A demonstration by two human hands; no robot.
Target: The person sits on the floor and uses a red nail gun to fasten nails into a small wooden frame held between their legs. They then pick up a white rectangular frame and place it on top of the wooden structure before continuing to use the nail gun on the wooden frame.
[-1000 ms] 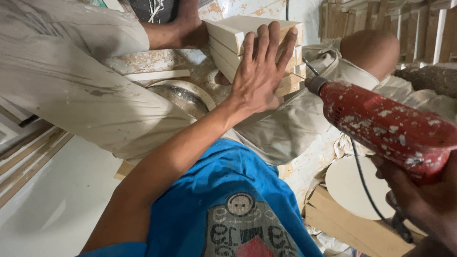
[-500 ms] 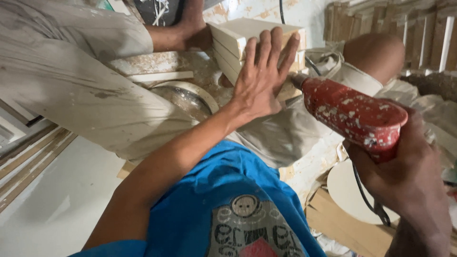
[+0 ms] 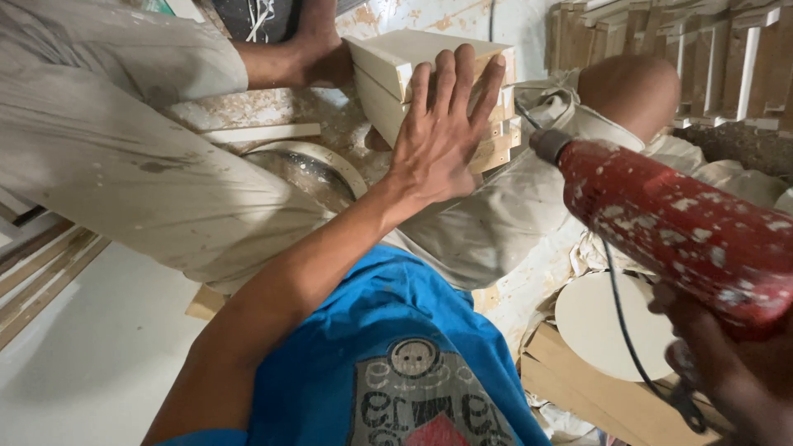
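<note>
Far left: pale boards (image 3: 37, 277) lean at the frame edge above a light floor (image 3: 91, 363). Upper left: a co-worker's hand (image 3: 318, 58) grips the far end of a stack of cream wooden blocks (image 3: 396, 74), which stands near top centre, just above the person's knee. Below that hand, a thin strip (image 3: 260, 132) and a round white rim (image 3: 318, 161) lie on the dusty floor. Centre: the person's left hand (image 3: 442, 140) lies flat against the near face of the blocks, fingers (image 3: 467, 78) spread and extended, palm pressing, not closed around anything. The forearm runs down over dusty pale trousers (image 3: 149, 182) and a blue shirt (image 3: 396, 363). Right of centre: a red drill (image 3: 677, 223), flecked with white, points its nose toward the blocks, close to their right edge but apart from them. Its black cord (image 3: 624, 330) hangs over a white disc (image 3: 611, 326) resting on cardboard (image 3: 595, 396). Lower right: the right hand (image 3: 727, 372) is wrapped about the drill's grip; fingers largely hidden. Upper right: wooden frames (image 3: 710, 49) stand stacked.
</note>
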